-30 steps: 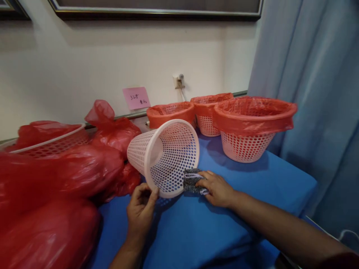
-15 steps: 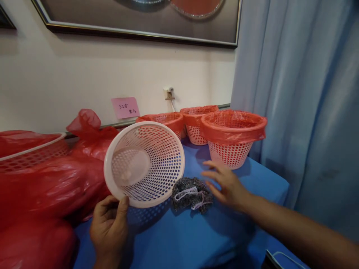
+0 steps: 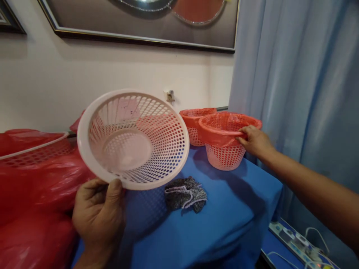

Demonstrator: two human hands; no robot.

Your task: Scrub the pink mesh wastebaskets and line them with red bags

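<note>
A pale pink perforated plastic basket (image 3: 127, 149) is tilted toward me above the table, its open mouth facing the camera. The thumb and fingers of my left hand (image 3: 102, 211) pinch its lower rim. Over at the right, my right hand (image 3: 256, 140) grips the rim of a basket lined with a red plastic bag (image 3: 224, 140), thumb and fingers closed over the edge. That basket stands upright on the blue-covered table (image 3: 224, 220). A crumpled dark grey cloth with pale trim (image 3: 186, 194) lies between my hands, touched by neither.
Another red-lined basket (image 3: 196, 129) stands behind. Full red plastic bags (image 3: 36, 209) and a further basket (image 3: 36, 151) crowd the left side. A blue curtain (image 3: 297, 93) hangs at the right, above a power strip with cables (image 3: 297, 241). A framed picture (image 3: 146, 42) hangs on the wall.
My right hand has moved from beside the grey cloth up to the lined basket's rim and closed on it. My left hand has raised the empty basket, which now hides another lined basket.
</note>
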